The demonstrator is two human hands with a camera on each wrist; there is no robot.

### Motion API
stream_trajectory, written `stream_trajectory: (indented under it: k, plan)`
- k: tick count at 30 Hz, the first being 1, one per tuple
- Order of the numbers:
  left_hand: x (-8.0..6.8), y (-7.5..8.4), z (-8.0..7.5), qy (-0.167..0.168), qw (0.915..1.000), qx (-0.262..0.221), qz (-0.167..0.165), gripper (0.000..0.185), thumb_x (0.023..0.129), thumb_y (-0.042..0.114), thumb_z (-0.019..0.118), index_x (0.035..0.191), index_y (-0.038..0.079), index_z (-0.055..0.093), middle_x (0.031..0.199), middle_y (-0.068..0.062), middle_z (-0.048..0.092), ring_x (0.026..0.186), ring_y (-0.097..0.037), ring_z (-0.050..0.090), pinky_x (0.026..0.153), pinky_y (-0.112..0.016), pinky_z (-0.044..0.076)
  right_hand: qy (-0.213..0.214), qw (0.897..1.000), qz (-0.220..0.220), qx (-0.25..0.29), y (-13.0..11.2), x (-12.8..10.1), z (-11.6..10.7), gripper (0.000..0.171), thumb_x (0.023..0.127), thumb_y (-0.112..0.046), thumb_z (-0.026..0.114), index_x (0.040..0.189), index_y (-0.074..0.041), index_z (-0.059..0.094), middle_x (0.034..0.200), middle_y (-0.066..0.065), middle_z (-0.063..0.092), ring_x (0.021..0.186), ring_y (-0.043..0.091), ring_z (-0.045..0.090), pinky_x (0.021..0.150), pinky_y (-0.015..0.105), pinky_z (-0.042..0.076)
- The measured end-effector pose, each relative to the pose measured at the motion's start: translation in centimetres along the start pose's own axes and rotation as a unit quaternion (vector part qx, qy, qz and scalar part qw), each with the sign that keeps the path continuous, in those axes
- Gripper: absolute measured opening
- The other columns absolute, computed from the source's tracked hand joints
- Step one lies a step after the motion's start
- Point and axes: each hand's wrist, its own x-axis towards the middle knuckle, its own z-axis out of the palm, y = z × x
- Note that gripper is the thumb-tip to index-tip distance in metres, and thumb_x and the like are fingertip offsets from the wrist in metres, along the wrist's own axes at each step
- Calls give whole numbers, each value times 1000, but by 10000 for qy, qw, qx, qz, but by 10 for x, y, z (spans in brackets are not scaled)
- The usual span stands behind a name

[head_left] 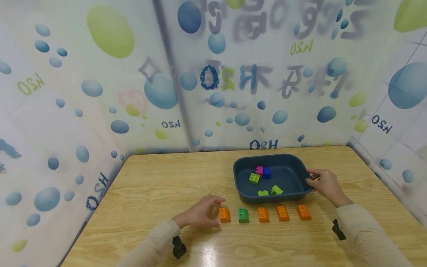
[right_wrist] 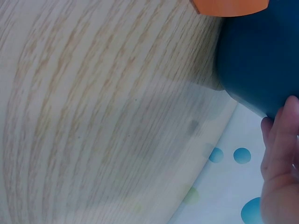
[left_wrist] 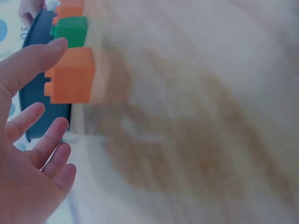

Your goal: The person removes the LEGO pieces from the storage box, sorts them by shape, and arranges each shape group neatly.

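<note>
A dark blue tray [head_left: 290, 194] stands on the table, and my right hand [head_left: 328, 185] pinches its right-hand rim between thumb and fingers. In the right wrist view, the right hand's fingers [right_wrist: 282, 135] lie against the tray's outer wall. In front of the tray runs a row of building bricks: a leftmost orange brick [head_left: 224, 214], a green brick [head_left: 243, 215] and three more orange bricks [head_left: 282, 213]. My left hand [head_left: 201, 213] is beside the leftmost one, thumb and fingers spread apart. Seen from the left wrist, that orange brick [left_wrist: 72, 77] sits past the fingertips, ungripped.
Inside the tray lie a pink brick [head_left: 259, 170], a blue brick [head_left: 267, 172] and a few lime green bricks [head_left: 254, 178]. The wooden table [head_left: 160, 178] meets a patterned curtain [head_left: 213, 122] at its back edge, with more curtain along both sides.
</note>
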Motion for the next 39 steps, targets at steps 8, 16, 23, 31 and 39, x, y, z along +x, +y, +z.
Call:
stream_trajectory:
  k: [8,16,23,31,39]
  plan:
    - [17,8,-17,-83,9989,-114,437,71,71,34,74,129,8,41,121,-10,43,110,-27,37,90,-41,34,42,10000,-27,-14,0,-1,0,38,79,2,58,114,16,50,77,19,60,50,23,59,43,25,46]
    - [60,43,-31,153,9990,-84,406,53,82,45,58,125,16,47,121,0,45,110,-18,38,91,-34,35,89,9999,-116,-45,1,1,1,37,78,2,57,112,16,51,74,17,60,48,22,58,42,24,45]
    - [101,73,-19,425,9972,363,505,39,86,36,56,117,12,55,111,-2,52,102,-16,45,88,-23,37,89,9999,-124,-62,2,1,1,37,78,2,56,112,16,51,74,16,60,48,22,58,42,24,45]
    - [134,91,-1,449,9974,356,437,33,87,28,56,113,8,57,103,-4,53,93,-15,48,80,-18,37,73,9999,-36,-115,-1,0,3,38,78,1,56,112,16,52,72,15,61,47,22,58,42,25,45]
    - [155,97,13,335,9987,378,53,34,87,25,57,114,6,57,102,-4,54,92,-14,52,76,-15,40,84,9999,-10,-103,-1,-1,3,38,78,1,56,113,15,51,72,14,60,48,21,57,42,26,45]
